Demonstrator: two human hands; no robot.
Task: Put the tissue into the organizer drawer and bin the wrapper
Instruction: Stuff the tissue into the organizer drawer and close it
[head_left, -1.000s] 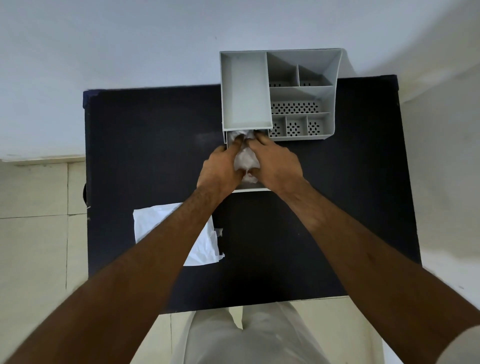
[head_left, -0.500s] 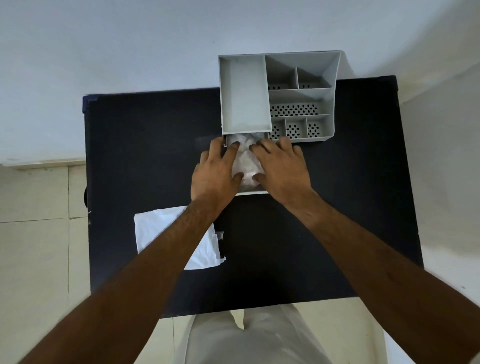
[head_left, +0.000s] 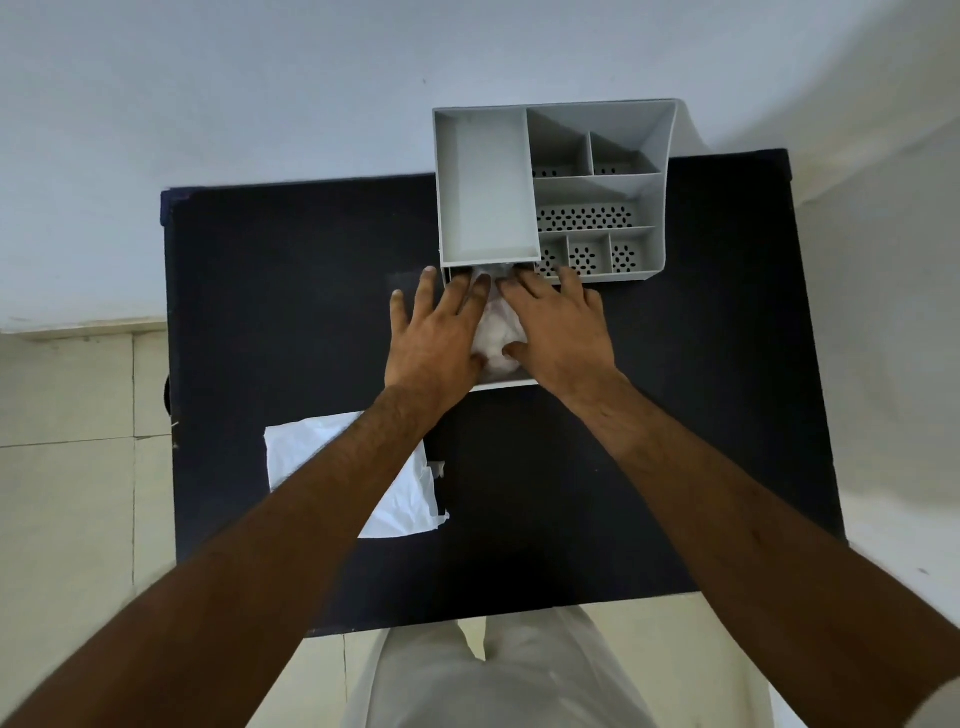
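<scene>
Two hands lie flat over the pulled-out drawer of the grey organizer, palms down, fingers pointing to the far side. The left hand spreads its fingers wide, the two left ones resting out on the dark desk, the others reaching to the drawer's far end under the organizer's big tray. The right hand angles in from the right, thumb tucked against the tissue. Neither grip is closed on anything; both hands are open and pressing down, with the tissue bulging up white between them.

The tissue sits inside the drawer, crumpled, its long axis running near to far along the drawer's length. Only the drawer's near front edge shows, a pale strip just beyond the wrists.

The wrapper lies flat on the desk near left, well apart from the organizer, partly hidden under the left forearm.
</scene>
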